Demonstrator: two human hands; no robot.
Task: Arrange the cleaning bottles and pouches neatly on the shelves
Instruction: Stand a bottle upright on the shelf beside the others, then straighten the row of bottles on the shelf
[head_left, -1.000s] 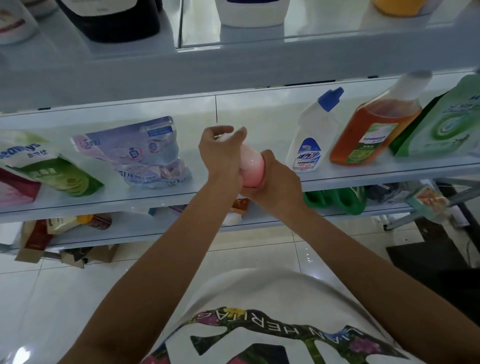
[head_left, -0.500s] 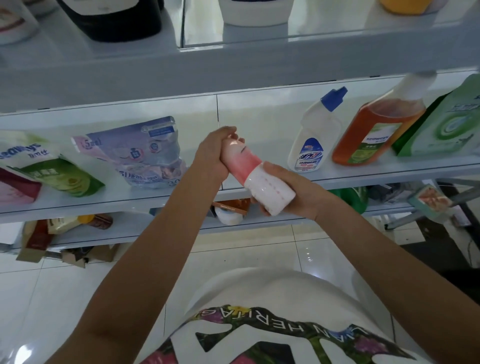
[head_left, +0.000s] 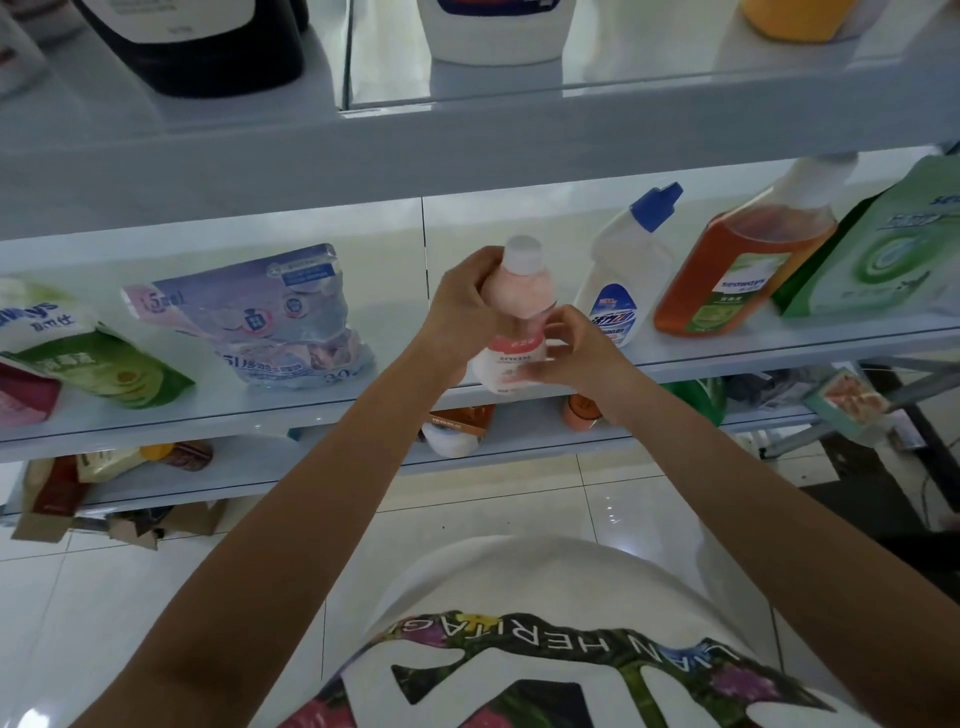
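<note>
Head view: the pink bottle (head_left: 519, 291), white-capped and upright with a slight lean, sits just above the picture's centre, at the front edge of the middle shelf (head_left: 395, 332). Whether its base touches the shelf cannot be told, as the hands hide it.

The left hand (head_left: 460, 306) comes in from seven o'clock and wraps its curled fingers round the bottle's upper body, below the cap. The right hand (head_left: 576, 353) comes in from five o'clock and pinches the lower, labelled part between thumb and fingertips.

At the bottle's three o'clock, just beside it, a white bottle with a blue cap (head_left: 626, 270) leans back on the same shelf. Further along at three o'clock leans an orange bottle (head_left: 737, 270), and past that a green pouch (head_left: 883, 249) at the right edge.

At the bottle's nine o'clock, well apart, a purple-blue pouch (head_left: 275, 312) lies tilted. Beyond it, towards the left edge, is a green-and-white pouch (head_left: 78, 348), with a red pouch (head_left: 26, 400) partly under it.

At twelve o'clock, the upper shelf (head_left: 519, 130) bears a black bottle (head_left: 208, 47), a white container (head_left: 493, 31) and a yellow container (head_left: 795, 18), all cut off by the top edge.

At six o'clock, below the middle shelf, a lower shelf (head_left: 519, 441) holds small items, too hidden to name. The person's white printed shirt (head_left: 545, 597) fills the bottom edge above a tiled floor (head_left: 156, 597).
</note>
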